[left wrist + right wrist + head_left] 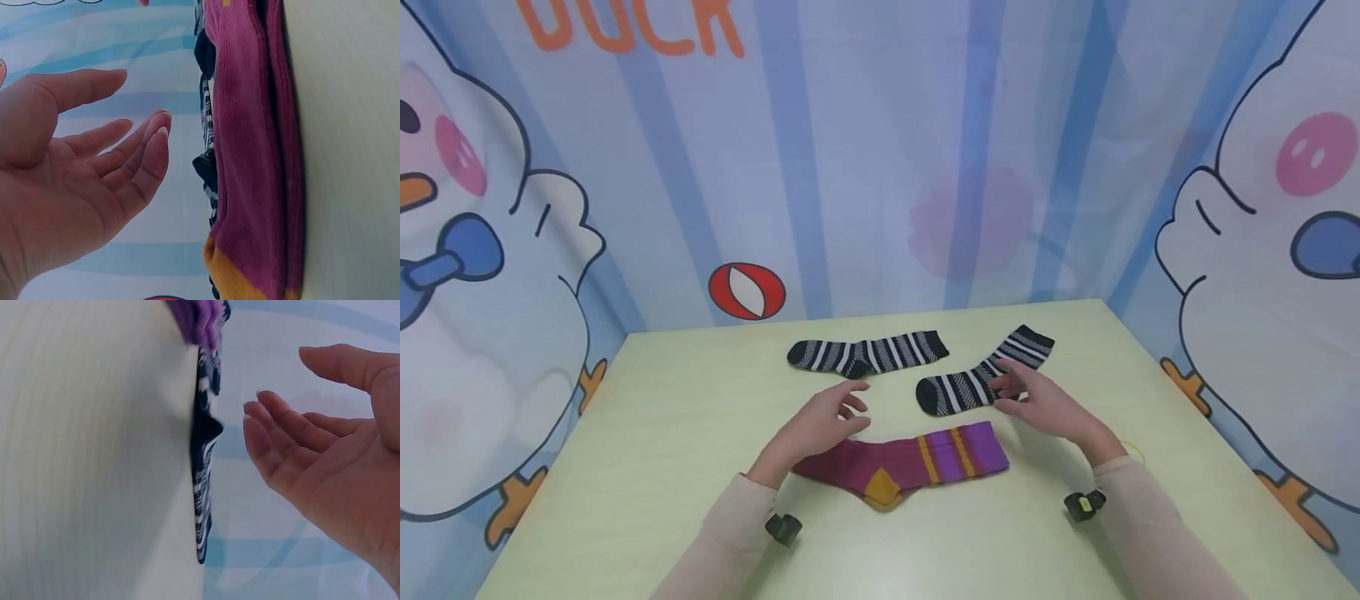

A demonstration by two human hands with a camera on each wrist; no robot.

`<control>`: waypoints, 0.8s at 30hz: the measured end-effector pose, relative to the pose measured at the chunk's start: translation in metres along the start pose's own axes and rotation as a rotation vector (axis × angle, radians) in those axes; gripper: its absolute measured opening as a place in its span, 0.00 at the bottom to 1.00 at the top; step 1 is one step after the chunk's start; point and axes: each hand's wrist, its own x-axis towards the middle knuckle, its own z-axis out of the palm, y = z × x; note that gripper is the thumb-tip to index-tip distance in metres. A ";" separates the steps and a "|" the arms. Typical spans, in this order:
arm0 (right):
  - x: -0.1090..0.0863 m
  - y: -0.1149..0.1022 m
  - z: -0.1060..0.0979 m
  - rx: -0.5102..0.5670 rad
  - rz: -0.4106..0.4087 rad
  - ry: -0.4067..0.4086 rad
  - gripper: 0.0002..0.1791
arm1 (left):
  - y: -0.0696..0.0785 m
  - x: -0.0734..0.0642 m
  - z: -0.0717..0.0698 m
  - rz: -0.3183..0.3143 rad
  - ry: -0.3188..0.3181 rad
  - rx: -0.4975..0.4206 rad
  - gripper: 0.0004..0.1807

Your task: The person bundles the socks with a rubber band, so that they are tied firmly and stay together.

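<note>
Lying nearest the person is a maroon-and-purple sock (902,467) with yellow heel and stripes; in the left wrist view its stacked knit layers (244,144) show edge-on. My left hand (820,427) hovers over its toe end, fingers loosely bent and holding nothing; that hand (81,162) is apart from the fabric in the left wrist view. Above a bent black-and-white striped sock (958,392) is my right hand (1045,406), overlapping part of it. From the right wrist, the same hand (325,444) appears relaxed, with nothing between thumb and fingers.
Behind the left hand, a second black-and-white striped sock (891,353) lies flat. A pale yellow-green table (662,433) carries all the socks. A cartoon-printed curtain (865,167) stands along its back and sides. Some thin yellow loop (1133,450) lies by the right wrist.
</note>
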 end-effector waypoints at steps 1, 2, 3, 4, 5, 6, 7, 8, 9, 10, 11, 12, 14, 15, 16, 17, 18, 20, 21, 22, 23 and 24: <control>0.002 0.003 -0.002 0.006 0.011 -0.002 0.38 | 0.002 0.002 0.000 -0.003 -0.005 0.002 0.29; 0.004 0.007 -0.004 0.007 0.021 -0.004 0.39 | 0.004 0.005 0.000 -0.007 -0.011 0.002 0.29; 0.006 0.010 -0.006 0.003 0.031 -0.004 0.39 | 0.006 0.008 0.001 -0.012 -0.018 0.001 0.29; 0.008 0.014 -0.008 0.001 0.042 -0.004 0.40 | 0.007 0.011 0.001 -0.014 -0.023 0.001 0.29; 0.009 0.018 -0.010 -0.001 0.050 -0.004 0.41 | 0.009 0.014 0.002 -0.017 -0.030 0.002 0.29; 0.011 0.022 -0.012 -0.001 0.057 -0.005 0.41 | 0.010 0.017 0.002 -0.021 -0.037 0.005 0.29; 0.012 0.025 -0.015 -0.004 0.061 -0.005 0.41 | 0.011 0.020 0.003 -0.024 -0.043 0.008 0.29; 0.014 0.028 -0.018 -0.004 0.065 -0.004 0.41 | 0.012 0.024 0.004 -0.023 -0.051 0.015 0.29; 0.016 0.031 -0.022 -0.002 0.072 -0.003 0.40 | 0.012 0.028 0.005 -0.023 -0.058 0.022 0.29; 0.018 0.034 -0.025 0.001 0.081 -0.002 0.40 | 0.013 0.032 0.006 -0.023 -0.064 0.030 0.29; 0.019 0.036 -0.030 0.003 0.086 -0.001 0.40 | 0.014 0.036 0.007 -0.023 -0.068 0.040 0.29; 0.021 0.039 -0.034 0.005 0.091 -0.002 0.39 | 0.015 0.040 0.007 -0.023 -0.071 0.048 0.29; 0.026 0.042 -0.042 0.018 0.105 -0.003 0.39 | 0.018 0.047 0.009 -0.025 -0.072 0.063 0.29; 0.028 0.043 -0.047 0.035 0.114 -0.006 0.39 | 0.019 0.051 0.010 -0.025 -0.069 0.069 0.29; 0.030 0.045 -0.052 0.060 0.122 -0.012 0.39 | 0.020 0.053 0.010 -0.025 -0.064 0.076 0.29; 0.032 0.047 -0.056 0.087 0.129 -0.018 0.39 | 0.021 0.056 0.012 -0.028 -0.059 0.074 0.29; 0.034 0.050 -0.060 0.119 0.139 -0.021 0.39 | 0.021 0.058 0.013 -0.030 -0.057 0.070 0.29; 0.036 0.057 -0.066 0.200 0.164 -0.024 0.40 | 0.021 0.062 0.017 -0.030 -0.052 0.067 0.28; 0.037 0.061 -0.068 0.237 0.180 -0.026 0.41 | 0.021 0.063 0.019 -0.030 -0.055 0.067 0.28; 0.037 0.065 -0.069 0.260 0.190 -0.029 0.41 | 0.020 0.064 0.021 -0.037 -0.059 0.070 0.27; 0.038 0.069 -0.069 0.280 0.203 -0.027 0.41 | 0.020 0.064 0.023 -0.044 -0.066 0.070 0.27; 0.039 0.073 -0.069 0.296 0.217 -0.027 0.41 | 0.019 0.065 0.025 -0.048 -0.074 0.079 0.27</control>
